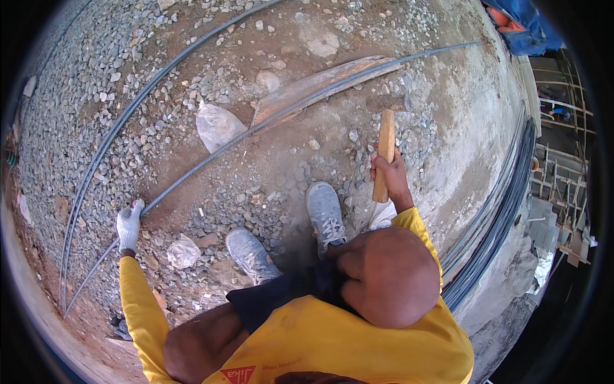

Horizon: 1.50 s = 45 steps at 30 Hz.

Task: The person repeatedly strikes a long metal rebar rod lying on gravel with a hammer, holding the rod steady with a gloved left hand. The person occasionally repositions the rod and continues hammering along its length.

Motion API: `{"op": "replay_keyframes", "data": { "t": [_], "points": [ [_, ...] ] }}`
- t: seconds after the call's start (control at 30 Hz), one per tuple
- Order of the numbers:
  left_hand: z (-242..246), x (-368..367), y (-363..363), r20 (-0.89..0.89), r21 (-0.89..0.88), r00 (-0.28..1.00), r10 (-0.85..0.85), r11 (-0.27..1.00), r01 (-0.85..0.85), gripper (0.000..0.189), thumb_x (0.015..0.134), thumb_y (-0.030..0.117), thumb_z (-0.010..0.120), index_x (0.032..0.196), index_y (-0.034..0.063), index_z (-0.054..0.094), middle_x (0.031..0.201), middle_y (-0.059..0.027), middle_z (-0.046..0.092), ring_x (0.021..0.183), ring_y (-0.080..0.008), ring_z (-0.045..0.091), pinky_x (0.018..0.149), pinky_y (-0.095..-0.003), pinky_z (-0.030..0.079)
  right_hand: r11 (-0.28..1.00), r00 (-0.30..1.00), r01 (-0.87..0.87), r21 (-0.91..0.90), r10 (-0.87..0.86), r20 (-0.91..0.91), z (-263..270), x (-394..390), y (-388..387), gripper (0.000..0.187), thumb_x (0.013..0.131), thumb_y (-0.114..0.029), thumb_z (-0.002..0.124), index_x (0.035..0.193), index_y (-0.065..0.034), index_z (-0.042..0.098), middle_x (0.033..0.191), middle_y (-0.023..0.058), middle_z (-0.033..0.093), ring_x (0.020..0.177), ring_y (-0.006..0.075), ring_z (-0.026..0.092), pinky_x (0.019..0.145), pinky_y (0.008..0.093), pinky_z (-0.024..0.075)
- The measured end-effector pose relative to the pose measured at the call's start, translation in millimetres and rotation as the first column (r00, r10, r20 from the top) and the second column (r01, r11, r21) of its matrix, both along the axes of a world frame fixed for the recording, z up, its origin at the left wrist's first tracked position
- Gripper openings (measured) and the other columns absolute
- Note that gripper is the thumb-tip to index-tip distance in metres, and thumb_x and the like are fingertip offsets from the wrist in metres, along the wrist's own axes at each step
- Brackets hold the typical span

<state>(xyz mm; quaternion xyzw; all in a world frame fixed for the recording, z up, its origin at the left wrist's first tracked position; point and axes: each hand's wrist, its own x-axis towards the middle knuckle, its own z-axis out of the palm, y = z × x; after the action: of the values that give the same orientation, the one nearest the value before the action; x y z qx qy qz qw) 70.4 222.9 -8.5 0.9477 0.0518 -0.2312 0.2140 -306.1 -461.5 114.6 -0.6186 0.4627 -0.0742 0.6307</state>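
My left hand point(128, 225), in a white knit glove, is closed around a long ribbed steel rebar point(206, 161). The bar slants from the lower left, over a weathered wooden plank point(307, 91), to the upper right. Bare and ungloved, my right hand point(391, 170) grips the wooden handle of a sledgehammer point(386, 129). Its rusty metal head points away from me, beyond the bar's near side and apart from it. My two grey shoes point(328, 211) stand on the gravel between the hands.
More rebars point(112, 129) curve across the gravel point(96, 77) at left. A bundle of dark steel bars point(499, 216) lies along a concrete edge at right, beside a drop with timber framing point(559, 168). Clear plastic bags point(218, 127) lie near the bar. A blue tarpaulin point(530, 29) is at upper right.
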Motion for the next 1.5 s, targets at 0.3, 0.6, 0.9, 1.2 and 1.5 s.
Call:
{"op": "replay_keyframes", "data": {
  "t": [0.3, 0.6, 0.9, 1.2, 1.5],
  "points": [
    [19, -51, 10, 0.075, -0.139, 0.987, -0.143, 0.978, 0.153, 0.052, 0.093, 0.034, 0.087, 0.074, -0.001, 0.053, 0.064, -0.0078, 0.049, 0.066, -0.0132, 0.043, 0.061, -0.0378, 0.038, 0.806, 0.984, 0.18, 0.563, -0.146, -0.105, -62, -103, 16, 0.033, 0.102, -0.024, 0.074, 0.128, -0.0093, 0.059, 0.081, 0.0029, 0.058, 0.062, 0.0165, 0.058, 0.056, 0.0361, 0.0521],
    [45, -57, -11, -0.127, -0.176, 0.988, -0.085, 0.982, 0.062, 0.032, 0.09, 0.027, 0.088, 0.086, 0.0026, 0.067, 0.076, 0.0022, 0.061, 0.072, -0.0073, 0.05, 0.064, -0.0303, 0.04, 0.84, 0.977, 0.197, 0.505, -0.208, -0.035, -92, -108, 33, 0.025, 0.102, -0.024, 0.074, 0.114, -0.0112, 0.056, 0.08, 0.0042, 0.059, 0.061, 0.0178, 0.058, 0.055, 0.0361, 0.0522],
    [53, -29, -78, -0.009, -0.104, 0.974, -0.226, 0.969, 0.223, 0.051, 0.093, 0.045, 0.083, 0.079, -0.0003, 0.064, 0.067, -0.0019, 0.051, 0.066, -0.0112, 0.045, 0.061, -0.0353, 0.038, 0.864, 0.983, 0.178, 0.471, -0.177, -0.046, -80, -100, 34, 0.026, 0.102, -0.022, 0.074, 0.117, -0.0094, 0.057, 0.08, 0.0044, 0.059, 0.061, 0.0174, 0.059, 0.054, 0.0346, 0.0519],
    [36, -1, -107, -0.152, -0.008, 0.942, -0.299, 0.953, 0.302, 0.069, 0.091, 0.062, 0.077, 0.075, -0.0037, 0.066, 0.062, -0.0111, 0.051, 0.065, -0.0203, 0.052, 0.067, -0.0417, 0.045, 0.98, 0.998, -0.022, -0.198, 0.032, 0.047, 109, -30, 5, 0.052, 0.101, -0.021, 0.079, 0.14, 0.0015, 0.053, 0.089, 0.0061, 0.065, 0.07, 0.0158, 0.064, 0.064, 0.0312, 0.0556],
    [13, -6, -101, -0.121, -0.055, 0.966, -0.227, 0.973, 0.222, 0.061, 0.093, 0.055, 0.075, 0.105, -0.0041, 0.079, 0.083, -0.0187, 0.075, 0.084, -0.0224, 0.072, 0.084, -0.0377, 0.053, 0.754, 0.62, 0.163, -0.637, 0.424, 0.66, 311, 151, -79, 0.014, 0.104, -0.007, 0.069, 0.108, -0.0012, 0.057, 0.088, 0.0087, 0.06, 0.078, 0.0183, 0.058, 0.079, 0.042, 0.0559]
  ]
}}
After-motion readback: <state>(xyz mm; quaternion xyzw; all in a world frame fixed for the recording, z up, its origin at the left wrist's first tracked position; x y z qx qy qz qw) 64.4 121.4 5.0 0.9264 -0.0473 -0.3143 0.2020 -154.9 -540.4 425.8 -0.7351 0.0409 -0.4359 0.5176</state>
